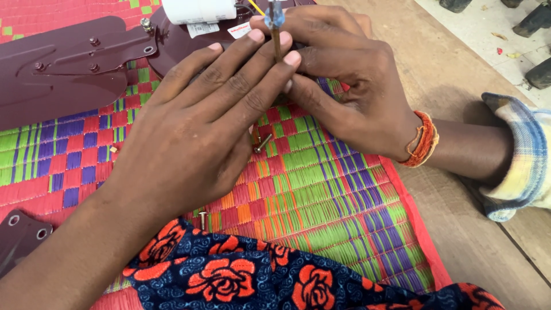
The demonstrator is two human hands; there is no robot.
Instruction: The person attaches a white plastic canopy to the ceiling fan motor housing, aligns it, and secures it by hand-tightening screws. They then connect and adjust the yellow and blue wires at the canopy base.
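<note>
While both hands pinch upright screwdriver, loose screw lies below.

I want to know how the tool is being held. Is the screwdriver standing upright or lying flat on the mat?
Upright. The screwdriver stands vertically, blue handle on top, its shaft between the fingers of the left hand and right hand, above the woven mat.
</note>
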